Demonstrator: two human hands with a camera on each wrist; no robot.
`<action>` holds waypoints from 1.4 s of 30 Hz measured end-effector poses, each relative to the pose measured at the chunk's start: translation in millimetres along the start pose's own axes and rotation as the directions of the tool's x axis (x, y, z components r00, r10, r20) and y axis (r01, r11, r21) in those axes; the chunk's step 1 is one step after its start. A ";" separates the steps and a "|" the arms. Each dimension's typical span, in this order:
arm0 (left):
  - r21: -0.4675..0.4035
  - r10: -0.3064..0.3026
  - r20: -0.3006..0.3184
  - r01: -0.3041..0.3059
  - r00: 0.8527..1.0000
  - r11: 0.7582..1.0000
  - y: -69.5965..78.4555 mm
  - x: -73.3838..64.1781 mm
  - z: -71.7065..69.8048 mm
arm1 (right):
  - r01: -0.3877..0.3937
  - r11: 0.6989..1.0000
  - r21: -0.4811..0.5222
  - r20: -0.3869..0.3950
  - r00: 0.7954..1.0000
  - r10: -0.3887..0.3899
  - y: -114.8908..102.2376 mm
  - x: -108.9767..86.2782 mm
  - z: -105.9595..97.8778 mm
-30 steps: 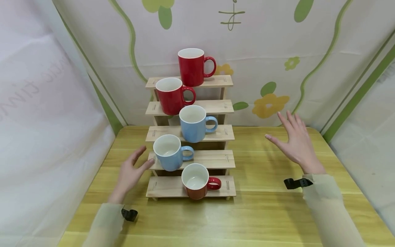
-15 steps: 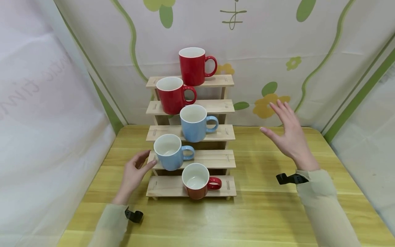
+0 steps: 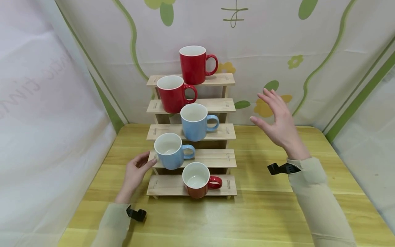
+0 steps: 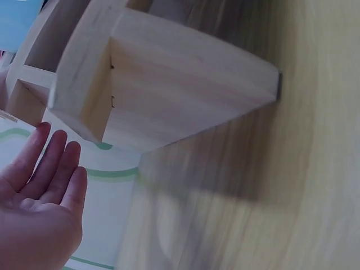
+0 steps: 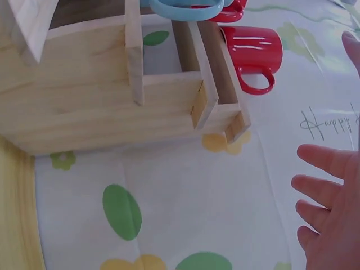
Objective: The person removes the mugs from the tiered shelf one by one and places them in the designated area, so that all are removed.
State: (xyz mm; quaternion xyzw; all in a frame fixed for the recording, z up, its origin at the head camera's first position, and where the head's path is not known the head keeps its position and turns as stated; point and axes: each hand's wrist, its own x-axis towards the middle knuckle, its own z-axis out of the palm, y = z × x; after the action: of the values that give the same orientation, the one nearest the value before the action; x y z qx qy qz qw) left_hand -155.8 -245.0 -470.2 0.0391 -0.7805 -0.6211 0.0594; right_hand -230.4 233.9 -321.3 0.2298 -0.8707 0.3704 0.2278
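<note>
A wooden tiered rack (image 3: 213, 158) carries several mugs, one on each step. The top two are red: an upper red mug (image 3: 192, 67) and a lower red mug (image 3: 170, 96). Below them stand a light blue mug (image 3: 193, 126) and another light blue mug (image 3: 169, 156). A red mug with a white inside (image 3: 197, 187) sits on the bottom step. My left hand (image 3: 135, 173) is at the rack's left side, thumb tip close to the lower blue mug, fingers extended in the left wrist view. My right hand (image 3: 280, 125) hovers right of the rack, fingers spread, holding nothing.
The rack stands on a wood-grain table (image 3: 197, 223). Behind it hangs a white cloth (image 3: 247, 44) with flower and leaf prints. More white cloth (image 3: 46, 137) closes off the left side. A black strap is on each wrist.
My right hand has moved left and up, towards the rack's upper steps. My left hand has shifted slightly right, to the rack's left edge. The mugs have stayed on their steps.
</note>
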 end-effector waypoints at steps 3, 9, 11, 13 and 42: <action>-0.016 -0.004 -0.009 0.004 1.000 1.000 -0.2 0.9 0.4 | -0.039 0.999 0.022 0.003 0.999 0.039 -6.3 5.2 2.1; -0.040 -0.025 -0.001 0.025 1.000 0.999 1.9 0.7 0.5 | -0.061 0.998 0.027 -0.014 0.998 0.061 -15.3 21.0 9.1; -0.048 -0.034 0.009 0.034 0.999 0.998 3.2 0.4 0.6 | -0.027 1.000 0.015 -0.027 0.999 0.028 -17.1 27.4 12.9; -0.057 -0.042 0.016 0.042 0.999 0.997 3.7 0.8 0.7 | -0.001 1.000 0.005 -0.031 1.000 0.001 -19.8 33.4 15.7; -0.061 -0.065 0.015 0.066 0.998 0.996 -1.7 -0.7 -0.3 | -0.137 0.932 0.334 0.030 0.990 0.135 -65.3 119.5 22.6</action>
State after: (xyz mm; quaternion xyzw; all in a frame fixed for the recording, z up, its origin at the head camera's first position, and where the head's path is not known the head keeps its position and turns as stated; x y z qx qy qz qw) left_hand -155.1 -245.6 -471.7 0.0588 -0.7596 -0.6467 0.0349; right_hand -292.8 148.8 -232.4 0.2056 -0.8095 0.5274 0.1561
